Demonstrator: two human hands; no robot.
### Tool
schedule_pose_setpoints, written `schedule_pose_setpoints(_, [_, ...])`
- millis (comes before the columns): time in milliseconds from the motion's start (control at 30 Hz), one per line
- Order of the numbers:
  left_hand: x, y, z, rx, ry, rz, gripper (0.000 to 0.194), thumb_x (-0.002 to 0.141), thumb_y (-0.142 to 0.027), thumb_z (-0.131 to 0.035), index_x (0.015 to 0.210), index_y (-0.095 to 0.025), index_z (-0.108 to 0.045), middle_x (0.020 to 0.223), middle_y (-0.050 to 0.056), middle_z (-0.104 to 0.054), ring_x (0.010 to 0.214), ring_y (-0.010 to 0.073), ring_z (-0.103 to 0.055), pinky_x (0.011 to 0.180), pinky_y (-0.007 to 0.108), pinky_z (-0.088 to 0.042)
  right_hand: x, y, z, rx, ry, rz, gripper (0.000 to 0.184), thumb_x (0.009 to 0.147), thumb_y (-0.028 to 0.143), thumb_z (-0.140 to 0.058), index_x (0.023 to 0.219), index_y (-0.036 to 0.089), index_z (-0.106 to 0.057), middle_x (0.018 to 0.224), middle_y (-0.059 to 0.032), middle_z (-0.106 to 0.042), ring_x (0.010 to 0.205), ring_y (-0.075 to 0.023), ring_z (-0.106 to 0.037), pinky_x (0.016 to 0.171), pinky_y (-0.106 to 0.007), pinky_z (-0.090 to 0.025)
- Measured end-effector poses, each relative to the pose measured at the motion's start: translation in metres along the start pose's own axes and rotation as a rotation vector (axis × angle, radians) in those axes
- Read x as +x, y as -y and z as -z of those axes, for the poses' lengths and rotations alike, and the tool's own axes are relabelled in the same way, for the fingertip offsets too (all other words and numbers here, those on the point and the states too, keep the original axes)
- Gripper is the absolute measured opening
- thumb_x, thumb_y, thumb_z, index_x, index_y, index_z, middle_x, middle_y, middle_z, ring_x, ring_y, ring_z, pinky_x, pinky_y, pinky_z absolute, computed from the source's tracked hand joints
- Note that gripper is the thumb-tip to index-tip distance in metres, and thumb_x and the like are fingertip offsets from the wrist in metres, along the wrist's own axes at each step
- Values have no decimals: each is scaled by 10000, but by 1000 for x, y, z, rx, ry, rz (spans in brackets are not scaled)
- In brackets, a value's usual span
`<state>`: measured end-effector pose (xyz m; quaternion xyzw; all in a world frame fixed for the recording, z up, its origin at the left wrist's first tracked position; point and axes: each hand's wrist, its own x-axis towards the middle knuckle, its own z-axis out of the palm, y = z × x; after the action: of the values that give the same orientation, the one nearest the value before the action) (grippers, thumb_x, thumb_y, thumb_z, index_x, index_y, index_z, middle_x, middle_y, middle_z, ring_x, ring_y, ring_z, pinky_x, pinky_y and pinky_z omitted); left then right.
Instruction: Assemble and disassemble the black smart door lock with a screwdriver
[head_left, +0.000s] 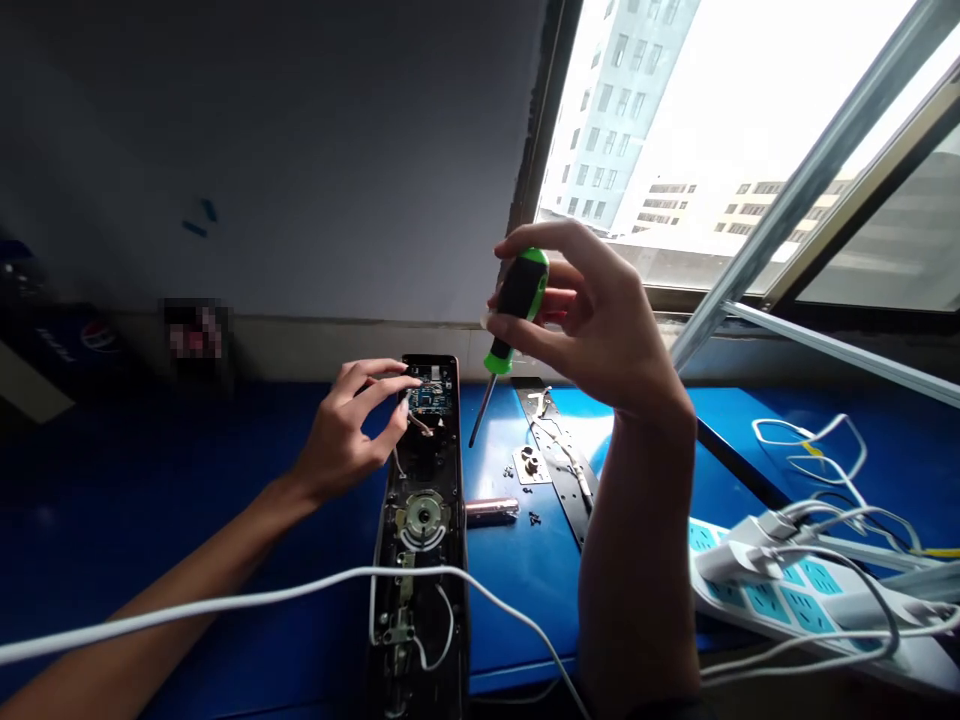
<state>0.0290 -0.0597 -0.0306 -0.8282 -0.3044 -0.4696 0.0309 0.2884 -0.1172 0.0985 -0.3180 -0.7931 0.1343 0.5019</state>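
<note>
My right hand [574,305] is raised above the desk, wrapped round the handle of a green and black screwdriver [517,300]. The screwdriver's shaft slants down to the left, its tip in the air right of a long black device housing [420,460]. That housing lies with its inside showing: a round metal part, brackets and thin wires. At its far end sits a blue circuit board [429,397]. My left hand [356,420] reaches over the board's left edge, fingertips and thumb apart; whether they press on the board or on its wires is unclear.
A white cable [300,592] crosses over the housing's near part. Small black screws [534,518], a square metal plate [531,464], a reddish-brown cylinder [491,511] and a black perforated panel [566,470] lie on the blue desk [517,620]. A power strip [787,600] with tangled cables stands right.
</note>
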Motion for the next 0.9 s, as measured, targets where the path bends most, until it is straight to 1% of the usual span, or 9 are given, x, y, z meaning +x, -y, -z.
schedule_pose_setpoints(67, [-18,9,2,-31,-20,88,243,976,-235,-610,1197,-234,-712,1298,70,-647,1219,258,-628,1097,446,-518,9,4,-15,-53,-16,32,388,909,295,-738,1269,313,-593,1293,-59,-657,1037,-221,-705,820,-366,-657])
schedule_pose_setpoints(133, [-30,15,4,-79,5,151,253,988,-259,-587,1215,-233,-698,1308,69,-627,1240,255,-622,1114,441,-511,17,8,-31,-125,33,10,430,915,335,-728,1320,354,-583,1381,-44,-630,1056,-228,-701,793,-348,-651])
schedule_pose_setpoints(200, [-37,17,5,-127,47,187,270,999,-279,-564,1236,-236,-686,1327,70,-608,1261,256,-613,1134,444,-500,22,11,-46,-179,71,-30,468,917,335,-721,1362,355,-577,1362,-32,-653,1038,-222,-702,780,-329,-638])
schedule_pose_setpoints(233, [-39,17,5,-145,66,199,277,1002,-284,-555,1243,-238,-683,1338,72,-598,1273,258,-605,1146,447,-492,24,12,-54,-190,67,-34,470,920,315,-713,1370,338,-580,1347,-31,-667,1019,-213,-701,777,-321,-629])
schedule_pose_setpoints(333, [-41,13,5,-170,104,217,275,1002,-284,-555,1243,-240,-679,1372,78,-569,1296,261,-583,1162,452,-481,24,11,-74,-181,20,7,443,929,242,-675,1364,280,-600,1307,-35,-691,950,-175,-689,766,-305,-596])
schedule_pose_setpoints(400, [-41,10,3,-165,109,226,273,997,-281,-566,1243,-244,-678,1392,84,-554,1295,266,-578,1155,459,-488,23,7,-82,-190,23,25,427,935,231,-654,1357,275,-605,1244,-20,-704,882,-149,-667,771,-301,-583])
schedule_pose_setpoints(567, [-44,7,1,-153,119,239,280,994,-277,-582,1256,-243,-674,1425,98,-532,1286,275,-583,1135,463,-508,22,-3,-90,-192,39,79,403,945,218,-629,1345,252,-602,1118,-12,-707,737,-114,-567,757,-292,-562])
schedule_pose_setpoints(767, [-43,5,0,-154,125,247,271,993,-286,-584,1242,-228,-673,1423,108,-532,1282,280,-583,1122,461,-522,23,-5,-93,-198,54,117,371,954,229,-639,1322,258,-606,1081,-4,-688,705,-111,-532,754,-296,-549])
schedule_pose_setpoints(900, [-43,6,-1,-158,122,244,277,1003,-291,-571,1252,-219,-669,1420,108,-531,1287,267,-579,1134,444,-513,23,-5,-94,-225,60,126,371,960,228,-634,1326,269,-600,1087,1,-687,714,-109,-542,773,-295,-536])
